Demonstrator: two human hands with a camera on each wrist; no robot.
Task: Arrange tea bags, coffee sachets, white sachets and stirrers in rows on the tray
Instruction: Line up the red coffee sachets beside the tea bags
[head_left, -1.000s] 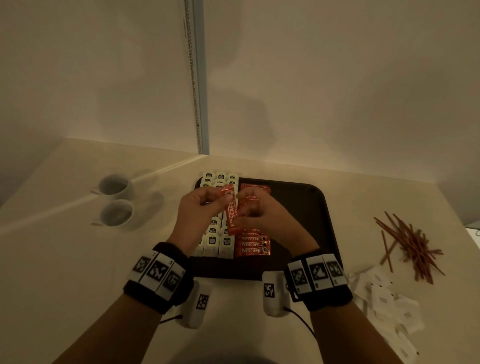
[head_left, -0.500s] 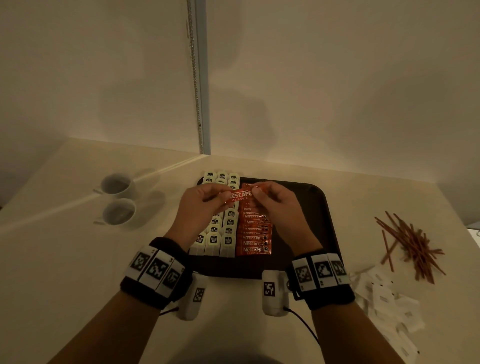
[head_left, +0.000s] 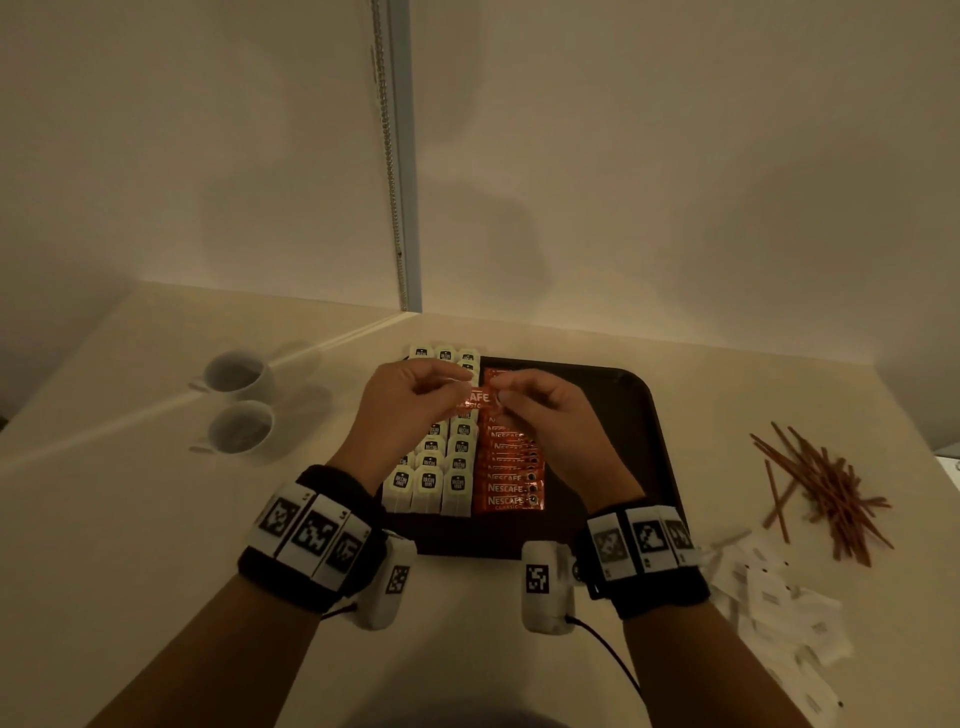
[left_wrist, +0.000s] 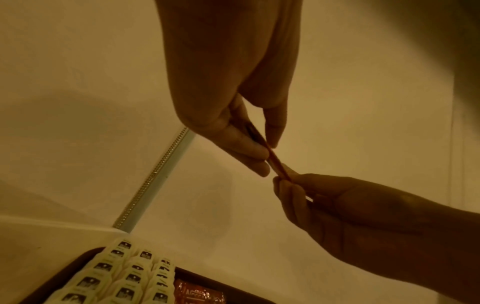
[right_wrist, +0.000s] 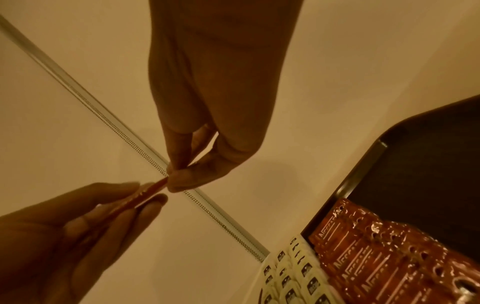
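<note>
holding one coffee sachet (head_left: 477, 399) above the tray (head_left: 644, 415), left hand (head_left: 402, 405) and right hand (head_left: 540, 410) pinch its ends. tea bags (head_left: 441, 467) stand in rows; white sachets (head_left: 779, 603) and stirrers (head_left: 826, 483) wait on the counter's right edge.

Left hand (head_left: 410, 402) and right hand (head_left: 545, 410) raised over far part of dark tray (head_left: 652, 447), each pinching one end of a red coffee sachet (head_left: 477, 399) held crosswise between them. On tray, left: tea bags (head_left: 441, 470) in three columns running near to far. Just right of those: one overlapping column of coffee sachets (head_left: 511, 475). Right part of tray bare. Left of tray on table (head_left: 104, 519): two white cups (head_left: 236, 402). Right: loose heap of stirrers (head_left: 826, 480); nearer, scattered white sachets (head_left: 779, 608).
</note>
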